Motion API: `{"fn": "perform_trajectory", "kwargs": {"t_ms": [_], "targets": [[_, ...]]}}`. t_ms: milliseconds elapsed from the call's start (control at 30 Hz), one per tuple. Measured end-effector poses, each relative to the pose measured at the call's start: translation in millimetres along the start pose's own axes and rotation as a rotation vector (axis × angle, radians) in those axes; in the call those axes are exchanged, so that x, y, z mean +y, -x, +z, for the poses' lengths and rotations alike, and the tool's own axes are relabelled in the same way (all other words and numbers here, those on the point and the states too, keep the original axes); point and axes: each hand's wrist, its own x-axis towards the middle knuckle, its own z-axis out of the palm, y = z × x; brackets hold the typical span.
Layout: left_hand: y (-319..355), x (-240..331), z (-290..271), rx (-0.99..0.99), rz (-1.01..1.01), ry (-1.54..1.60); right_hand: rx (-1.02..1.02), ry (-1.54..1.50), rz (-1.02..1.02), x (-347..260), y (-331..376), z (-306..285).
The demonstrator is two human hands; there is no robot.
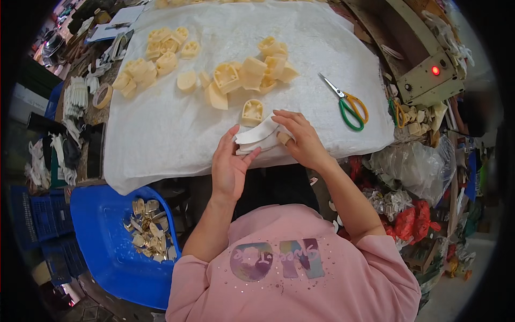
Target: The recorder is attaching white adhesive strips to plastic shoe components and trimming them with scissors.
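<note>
Near the table's front edge, a small stack of white curved strips (258,132) lies between my two hands. My left hand (228,166) holds the stack's left end, with the thumb along its near side and the fingers at the end. My right hand (307,140) grips the right end, its fingertips resting on the top strip. A tan band wraps one right finger. Just beyond the strips stands a cream plastic piece (252,112) with a hollow, ribbed inside. What the strips are made of I cannot tell.
Piles of similar cream pieces (252,74) lie farther back on the white table cover (161,145). Scissors (341,94) with green and yellow handles lie to the right. A blue tub (102,236) holding metallic-looking pieces stands lower left. A box with a lit red light (435,70) sits far right.
</note>
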Motion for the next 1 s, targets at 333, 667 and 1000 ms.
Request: {"fn": "perform_trajectory", "kwargs": {"t_ms": [333,667,1000], "targets": [[0.7,22.0,-17.0,0.027,0.111,-0.567,0.036,0.467,-0.157,-8.0,-15.4,19.8],[-5.8,63.0,-37.8,0.121,0.165,-1.172,-0.093,0.036,-0.036,-37.8,-20.3,25.2],[0.0,90.0,-50.3,0.133,0.51,-1.55,0.068,0.377,-0.201,-45.8,-20.2,51.7]]}}
